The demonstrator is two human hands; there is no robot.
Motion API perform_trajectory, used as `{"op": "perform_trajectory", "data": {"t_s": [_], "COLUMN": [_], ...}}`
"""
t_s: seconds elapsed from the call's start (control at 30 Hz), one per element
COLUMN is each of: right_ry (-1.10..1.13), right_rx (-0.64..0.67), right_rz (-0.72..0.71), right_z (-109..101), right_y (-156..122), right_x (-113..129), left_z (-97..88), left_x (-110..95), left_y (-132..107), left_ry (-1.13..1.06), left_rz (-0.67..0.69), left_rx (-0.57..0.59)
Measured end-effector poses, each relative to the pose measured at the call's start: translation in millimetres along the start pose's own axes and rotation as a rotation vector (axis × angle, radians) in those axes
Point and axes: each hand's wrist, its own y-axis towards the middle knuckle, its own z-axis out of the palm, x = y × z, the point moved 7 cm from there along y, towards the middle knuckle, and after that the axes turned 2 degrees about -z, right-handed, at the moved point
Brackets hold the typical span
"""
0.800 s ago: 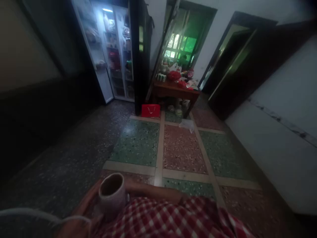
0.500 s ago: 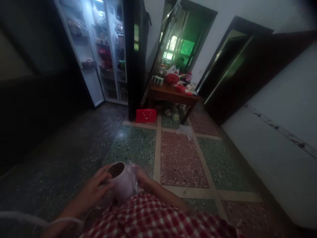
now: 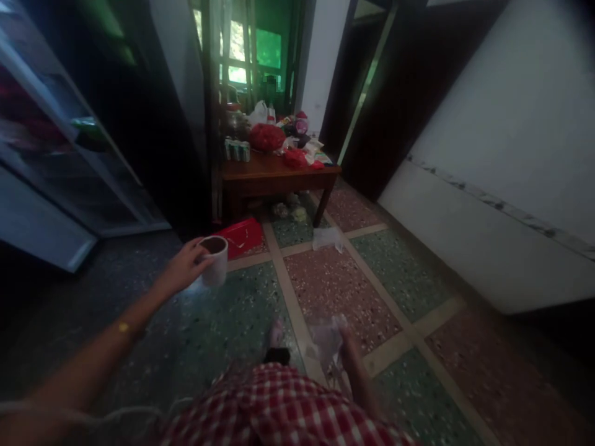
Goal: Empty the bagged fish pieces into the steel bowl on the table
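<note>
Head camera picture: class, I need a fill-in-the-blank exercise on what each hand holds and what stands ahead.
1. The left hand holds a ____ with a dark inside.
2. The right hand holds a clear, crinkled piece of ____.
3. The red bag lies on the floor beside the wooden ____.
4. The person's garment has a red and white ____ pattern.

Missing words: mug; plastic; table; checked

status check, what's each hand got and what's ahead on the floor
Left hand grip shut on mug, held out forward. Right hand low, grip on clear plastic bag. Red bag and wooden table ahead.
</note>
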Motion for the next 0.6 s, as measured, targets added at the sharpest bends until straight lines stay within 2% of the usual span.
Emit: {"op": "perform_trajectory", "data": {"t_s": [0.07,0.13,0.2,0.3,0.37,0.43,0.5,0.6], "right_ry": [0.025,0.046,0.048,0.033,0.039,0.061,0.087,0.113], "right_rx": [-0.067,-0.091,-0.072,0.018,0.084,0.142,0.141,0.026], "right_rz": [0.049,0.083,0.09,0.089,0.108,0.112,0.094,0.082], "right_z": [13,45,93,176,227,270,298,319], "right_y": [24,53,84,127,149,164,173,170], "right_x": [-3,6,29,71,91,105,113,112], "left_z": [6.2,13.0,18.9,23.5,25.1,28.9,38.1,60.8], "left_x": [12,24,34,49,62,78,95,120], "left_y": [75,142,202,283,336,392,451,535], "left_ry": [0.039,0.064,0.065,0.05,0.024,-0.012,-0.048,-0.09], "left_rz": [0.0,-0.022,-0.045,-0.067,-0.077,-0.075,-0.063,-0.067], "left_rx": [-0.02,-0.029,-0.031,-0.057,-0.088,-0.116,-0.127,-0.139]}}
